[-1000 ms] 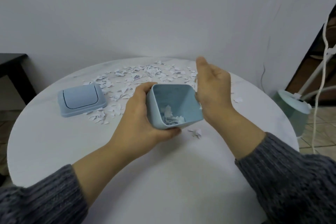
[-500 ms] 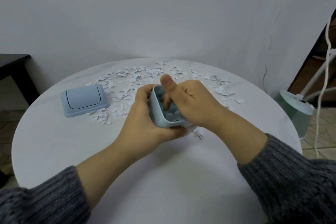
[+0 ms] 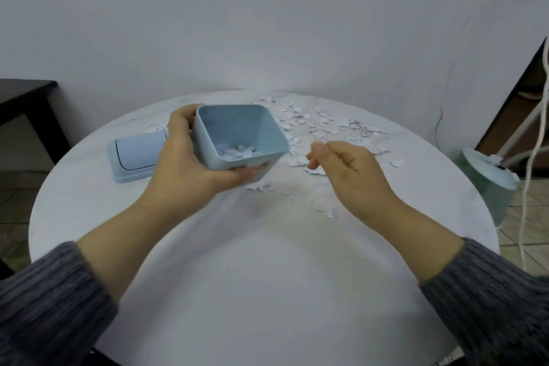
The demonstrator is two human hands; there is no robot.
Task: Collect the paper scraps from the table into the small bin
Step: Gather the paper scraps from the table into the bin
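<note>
Head view: the left hand (image 3: 190, 163) grasps the small bin (image 3: 267, 134) around its left side, thumb under the near edge, fingers (image 3: 182, 111) curled over the far rim. The bin is held above the worktop (image 3: 267, 276), left of centre, tipped so that its mouth faces the camera.

The likeliest slip is a spill. Tilted this far, the light pieces could slide out over the low near rim, or a quick sweep could blow them about. Only a thin layer of torn paper (image 3: 237, 152) lies in the bin's bottom.

Most paper scraps (image 3: 320, 125) are spread over the far right of the worktop, with a few near the right hand (image 3: 347, 169). That hand is loosely curled; I cannot tell whether it pinches a scrap. A pale blue lid (image 3: 135, 154) lies flat on the left.
</note>
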